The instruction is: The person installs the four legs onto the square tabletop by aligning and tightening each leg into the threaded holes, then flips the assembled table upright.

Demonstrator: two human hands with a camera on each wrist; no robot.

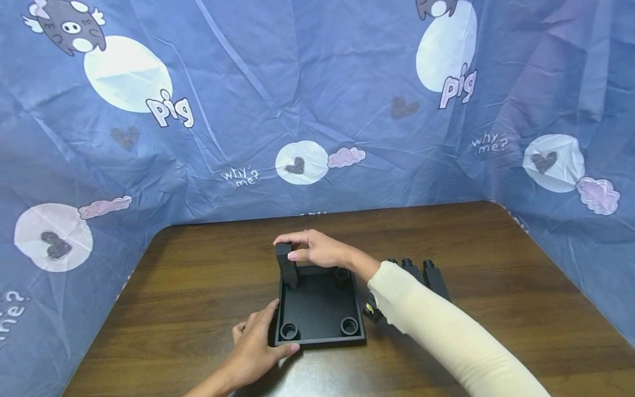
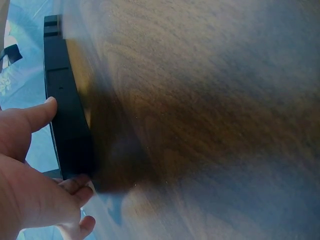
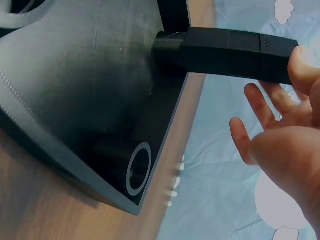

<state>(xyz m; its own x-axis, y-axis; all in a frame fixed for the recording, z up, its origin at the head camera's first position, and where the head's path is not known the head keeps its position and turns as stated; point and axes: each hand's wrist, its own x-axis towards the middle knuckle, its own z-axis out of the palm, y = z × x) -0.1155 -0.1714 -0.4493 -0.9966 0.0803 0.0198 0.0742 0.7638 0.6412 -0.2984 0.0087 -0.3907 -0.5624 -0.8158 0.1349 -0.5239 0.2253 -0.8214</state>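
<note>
A shallow black tabletop (image 1: 317, 309) lies on the table with its raised rim up and a round socket in its corners. At its far-left corner a black leg (image 1: 285, 263) stands nearly upright, its lower end at that corner's socket. My right hand (image 1: 321, 249) grips the leg's free top end between thumb and fingers. In the right wrist view, the leg (image 3: 235, 52) meets the corner, and another socket (image 3: 139, 169) shows its open ring. My left hand (image 1: 255, 347) holds the near-left corner, thumb on the front edge and fingers along the left side.
Several black legs (image 1: 435, 280) with threaded ends lie to the right, partly hidden behind my right sleeve (image 1: 441, 331). A small black thing with a yellow spot (image 1: 370, 309) sits beside the tabletop's right edge. Blue printed cloth (image 1: 307, 110) hangs behind the wooden table (image 1: 198, 286).
</note>
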